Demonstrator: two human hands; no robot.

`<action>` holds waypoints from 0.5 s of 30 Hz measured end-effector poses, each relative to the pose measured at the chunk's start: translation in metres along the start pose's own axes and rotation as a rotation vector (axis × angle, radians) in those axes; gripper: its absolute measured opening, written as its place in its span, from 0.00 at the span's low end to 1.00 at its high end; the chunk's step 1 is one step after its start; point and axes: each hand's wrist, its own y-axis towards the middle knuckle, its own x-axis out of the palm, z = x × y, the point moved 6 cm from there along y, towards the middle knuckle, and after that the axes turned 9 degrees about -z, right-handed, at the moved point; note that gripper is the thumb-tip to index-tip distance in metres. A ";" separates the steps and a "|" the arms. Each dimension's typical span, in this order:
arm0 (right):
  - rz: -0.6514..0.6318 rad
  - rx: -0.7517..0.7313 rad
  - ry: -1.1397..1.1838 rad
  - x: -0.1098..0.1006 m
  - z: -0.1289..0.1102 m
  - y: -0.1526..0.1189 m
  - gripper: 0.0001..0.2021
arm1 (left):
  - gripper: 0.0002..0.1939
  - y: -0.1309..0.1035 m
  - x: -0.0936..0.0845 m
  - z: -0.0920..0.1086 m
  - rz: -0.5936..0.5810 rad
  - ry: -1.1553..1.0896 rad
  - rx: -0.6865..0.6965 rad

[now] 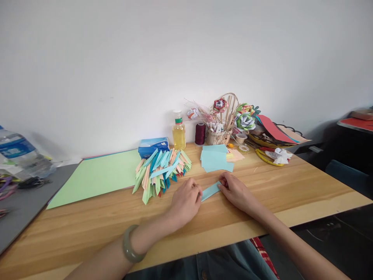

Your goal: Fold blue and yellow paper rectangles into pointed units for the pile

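Note:
A narrow strip of light blue paper (211, 191) lies slanted near the front of the wooden table, one end at each hand. My left hand (187, 200) is closed on its left end, with the fingers curled. At the other end, my right hand (233, 191) pinches the strip between thumb and fingers. Beyond my hands are light blue paper sheets (216, 160), loosely stacked over some peach ones. To the left, a heap of folded paper pieces (157, 175) in green, peach and blue sits in front of a blue tissue pack (153, 146).
Large green paper sheets (99, 175) cover the table's left part. Along the wall stand a bottle of yellow liquid (178, 134), a dark red thread spool (200, 134) and a basket with paper flowers (218, 137). Yellow-handled pliers (266, 158) and crumpled white tissue (280, 155) lie right.

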 end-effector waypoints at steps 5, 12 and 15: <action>0.002 0.009 0.014 0.000 -0.001 -0.001 0.03 | 0.21 -0.002 0.006 0.011 -0.079 0.147 0.213; 0.027 -0.050 -0.018 -0.004 -0.004 -0.001 0.03 | 0.19 -0.005 0.011 0.011 -0.106 0.266 0.225; 0.085 -0.159 -0.016 -0.013 -0.013 -0.009 0.07 | 0.20 -0.005 0.013 0.011 -0.096 0.285 0.239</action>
